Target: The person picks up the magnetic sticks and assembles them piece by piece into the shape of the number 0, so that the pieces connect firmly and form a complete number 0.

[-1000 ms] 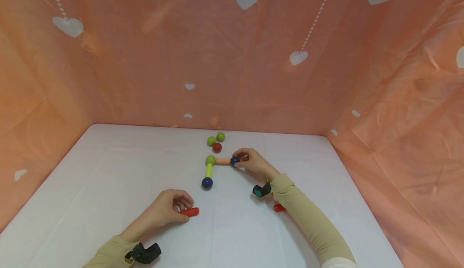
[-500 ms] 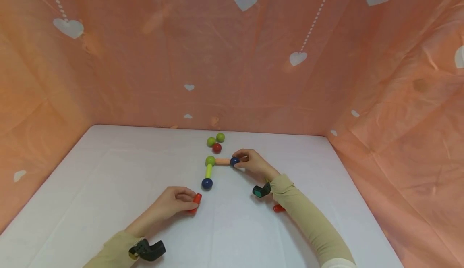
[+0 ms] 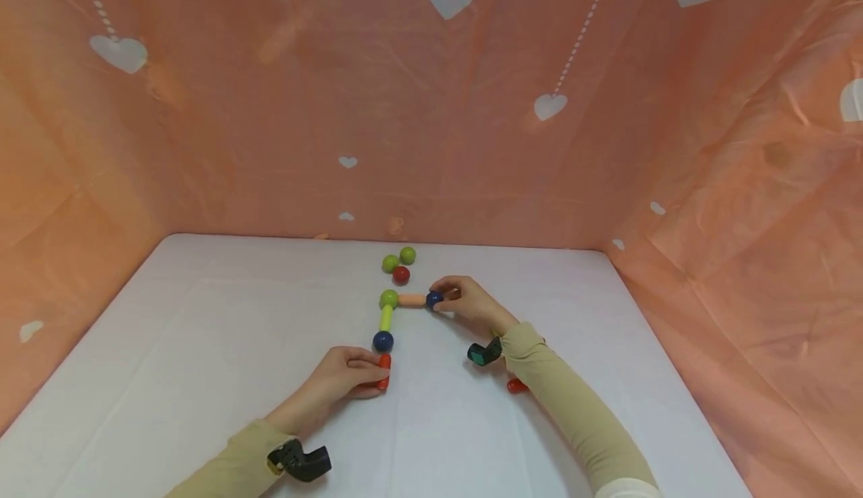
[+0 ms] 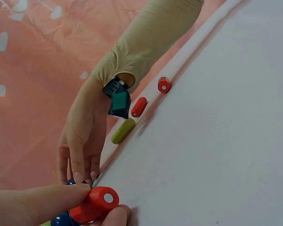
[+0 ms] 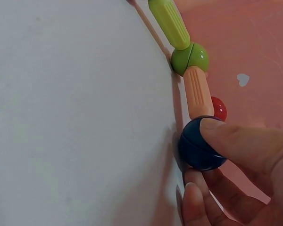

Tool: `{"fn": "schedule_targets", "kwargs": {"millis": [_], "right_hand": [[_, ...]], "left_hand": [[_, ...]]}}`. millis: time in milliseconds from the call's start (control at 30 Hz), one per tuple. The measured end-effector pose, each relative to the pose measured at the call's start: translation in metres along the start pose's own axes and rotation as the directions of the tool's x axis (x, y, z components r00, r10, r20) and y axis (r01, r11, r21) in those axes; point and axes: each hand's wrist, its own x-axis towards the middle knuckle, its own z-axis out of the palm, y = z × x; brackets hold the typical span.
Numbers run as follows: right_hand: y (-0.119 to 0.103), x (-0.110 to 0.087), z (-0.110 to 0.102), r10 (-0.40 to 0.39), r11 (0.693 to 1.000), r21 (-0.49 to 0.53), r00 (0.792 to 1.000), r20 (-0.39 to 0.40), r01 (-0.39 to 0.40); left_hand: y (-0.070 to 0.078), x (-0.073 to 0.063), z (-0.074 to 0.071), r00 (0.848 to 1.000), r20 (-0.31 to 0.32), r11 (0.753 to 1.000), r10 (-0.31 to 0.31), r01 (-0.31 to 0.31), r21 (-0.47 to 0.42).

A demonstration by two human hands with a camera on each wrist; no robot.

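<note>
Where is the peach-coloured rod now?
In the head view, the peach-coloured rod is near the middle, between a green ball on its left and the blue ball pinched by the right hand.

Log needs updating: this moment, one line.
left hand: pinches red rod beside blue ball, contact unclear | right hand: holds other blue ball touching peach rod

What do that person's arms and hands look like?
The left hand and right hand are bare. The left sleeve and right sleeve are tan and wrinkled, with something white farther up the right arm. Each wrist wears a black gadget; the right one shows a green square.
</note>
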Motion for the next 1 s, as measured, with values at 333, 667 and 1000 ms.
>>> {"fn": "schedule_targets", "kwargs": {"millis": [333,667,1000], "right_hand": [[-0.001,-0.002,0.001,0.006,1.0,-0.003,1.0,-0.004,-0.006],[0.0,-0.002,0.0,0.019,1.0,-0.019,1.0,-0.011,-0.02],[-0.004,0.002,-0.004,0.028,0.999,-0.041,1.0,-0.001,-0.028]], "left_hand": [[-0.002,0.004,0.003,0.998,-0.067,1.0,0.004,-0.004,0.007],[-0.003,0.01,0.002,0.995,-0.103,1.0,-0.001,0.004,0.021],[0.001,0.019,-0.004,0.995,-0.1,0.994,-0.018,0.028,0.101]]}}
